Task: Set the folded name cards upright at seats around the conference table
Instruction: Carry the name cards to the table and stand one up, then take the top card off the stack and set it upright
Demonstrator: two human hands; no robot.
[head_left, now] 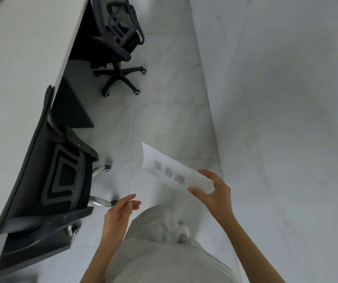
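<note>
White tiled floor [164, 123] w/ a pale wall to the right of both hands. Right hand [215, 193] pinches one end of a folded white name card [170, 170], thumb below, fingers on top; card juts up-left from it, blurred print showing. Left hand [119, 211] is empty, fingers loosely curled, apart from the card. Left of it: black office chair [55, 180] tucked at the white conference table [17, 58]. 2nd chair [119, 41] farther ahead.

Dim, flat, grayish light w/ soft shadows; motion blur throughout, wide-angle bending at edges.
</note>
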